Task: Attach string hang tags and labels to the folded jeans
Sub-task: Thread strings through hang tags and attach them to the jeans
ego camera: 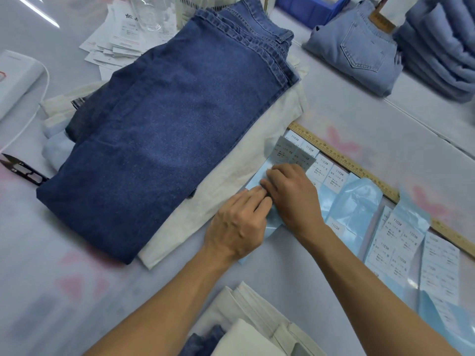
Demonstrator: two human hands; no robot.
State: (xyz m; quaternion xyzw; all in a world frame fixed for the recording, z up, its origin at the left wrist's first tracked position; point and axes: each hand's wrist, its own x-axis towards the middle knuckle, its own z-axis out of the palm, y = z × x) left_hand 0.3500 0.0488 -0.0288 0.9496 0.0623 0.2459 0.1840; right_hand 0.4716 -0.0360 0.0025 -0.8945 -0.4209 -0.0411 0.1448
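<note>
Dark blue folded jeans lie on top of a cream folded garment in the middle of the table. Just right of them lies a strip of light blue backing paper carrying white printed labels. My left hand and my right hand meet over the near end of that strip, fingertips together, pinching at the backing paper's edge. Two labels curl up, peeled, just beyond my right hand's knuckles. What sits between my fingertips is hidden.
A wooden ruler runs along the far side of the label sheets. Thread snips lie at the left edge, a white device behind them. Paper hang tags are piled at the back; light blue jeans are stacked back right.
</note>
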